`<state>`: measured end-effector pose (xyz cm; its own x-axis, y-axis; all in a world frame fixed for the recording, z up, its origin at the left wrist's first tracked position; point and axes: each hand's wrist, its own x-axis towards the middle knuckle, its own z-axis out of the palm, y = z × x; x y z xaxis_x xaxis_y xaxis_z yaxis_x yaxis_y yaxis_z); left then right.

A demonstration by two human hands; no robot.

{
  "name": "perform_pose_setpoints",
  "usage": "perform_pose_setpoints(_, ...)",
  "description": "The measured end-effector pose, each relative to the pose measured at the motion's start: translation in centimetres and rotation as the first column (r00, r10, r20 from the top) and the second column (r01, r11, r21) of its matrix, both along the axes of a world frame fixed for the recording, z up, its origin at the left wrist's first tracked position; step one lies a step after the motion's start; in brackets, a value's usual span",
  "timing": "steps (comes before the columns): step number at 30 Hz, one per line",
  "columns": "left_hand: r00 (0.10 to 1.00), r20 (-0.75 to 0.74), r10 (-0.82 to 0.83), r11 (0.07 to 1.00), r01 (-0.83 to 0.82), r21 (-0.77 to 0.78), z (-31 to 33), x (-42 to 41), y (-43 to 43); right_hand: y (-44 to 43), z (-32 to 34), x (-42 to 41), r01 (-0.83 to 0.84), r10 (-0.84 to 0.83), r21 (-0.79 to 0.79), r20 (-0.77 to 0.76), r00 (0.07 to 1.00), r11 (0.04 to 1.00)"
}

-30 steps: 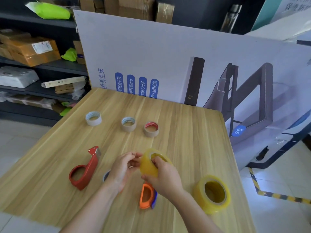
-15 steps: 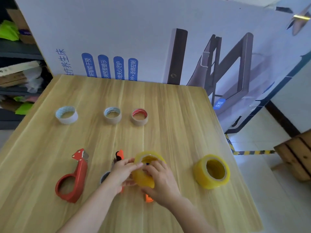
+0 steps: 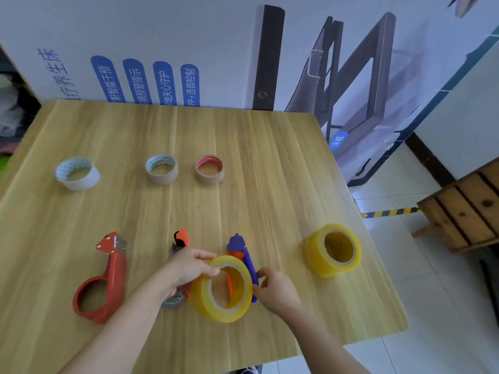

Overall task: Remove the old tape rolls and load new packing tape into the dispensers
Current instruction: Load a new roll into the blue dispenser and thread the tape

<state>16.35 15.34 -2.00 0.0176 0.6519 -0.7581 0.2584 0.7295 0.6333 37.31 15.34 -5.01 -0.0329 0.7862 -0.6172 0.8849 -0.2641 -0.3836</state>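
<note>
My left hand (image 3: pixel 186 268) grips a full yellow tape roll (image 3: pixel 216 306) by its upper left rim, just above the wooden table (image 3: pixel 243 147). My right hand (image 3: pixel 275 288) pinches the roll's right edge with curled fingers. Behind the roll lie an orange dispenser (image 3: pixel 181 238) and a purple and orange dispenser (image 3: pixel 240 249), both partly hidden. A red dispenser (image 3: pixel 108 279) with an empty ring lies to the left. A second full yellow roll (image 3: pixel 333 251) sits to the right. Three spent cardboard cores (image 3: pixel 77 174) (image 3: pixel 162 170) (image 3: pixel 210 169) stand in a row farther back.
A large printed board (image 3: pixel 216 49) stands along the table's far edge. The table's right edge drops to a tiled floor (image 3: pixel 405 265), where a wooden crate (image 3: pixel 464 206) stands. Dark shelving (image 3: pixel 10 103) shows at the far left.
The view has tilted down and closer. The yellow roll has turned so its hole faces up, my left hand now holds its rim and my right hand has shifted to its right edge.
</note>
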Motion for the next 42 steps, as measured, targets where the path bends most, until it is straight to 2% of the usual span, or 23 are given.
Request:
perform_pose_setpoints(8,0.992,-0.086,-0.097,0.995,0.098,0.012,0.2,0.5,0.4,1.0,0.6,1.1,-0.128,0.078,0.224,0.218,0.973,0.966)
perform_pose_setpoints(11,0.993,-0.065,-0.103,0.994,0.105,0.030,0.1,1.1,0.5,1.2,0.5,1.3,-0.092,0.051,0.236,0.174,0.983,0.967)
perform_pose_setpoints(14,0.999,0.029,-0.034,0.999,0.033,0.014,-0.7,1.8,0.2,1.5,0.6,1.5,-0.045,0.016,0.250,0.118,0.993,0.967)
perform_pose_setpoints(18,0.994,0.093,0.053,0.999,-0.053,-0.009,-2.3,3.0,-0.1,1.8,0.2,1.9,-0.034,0.002,0.256,0.125,0.992,0.966)
perform_pose_setpoints(27,0.992,-0.029,0.121,0.991,-0.120,0.052,-3.5,4.6,-0.1,2.1,-0.2,2.4,-0.025,-0.004,0.261,0.107,0.994,0.965)
perform_pose_setpoints(33,1.000,-0.016,0.015,0.997,-0.014,0.074,-3.8,4.1,-0.1,2.3,-0.5,2.7,-0.023,0.002,0.246,0.087,0.996,0.969)
perform_pose_setpoints(36,0.997,-0.067,-0.041,0.996,0.046,0.071,-4.4,5.0,-0.2,2.3,-0.7,2.7,-0.035,0.017,0.243,0.078,0.997,0.969)
perform_pose_setpoints(39,0.978,-0.208,0.031,0.996,-0.013,0.090,-5.5,5.4,-0.7,2.1,-0.5,2.7,-0.053,0.036,0.247,0.075,0.997,0.968)
perform_pose_setpoints(42,0.945,-0.326,0.041,0.993,-0.001,0.122,-6.1,5.1,-1.2,1.5,-0.6,2.2,-0.136,0.116,0.365,0.077,0.990,0.921)
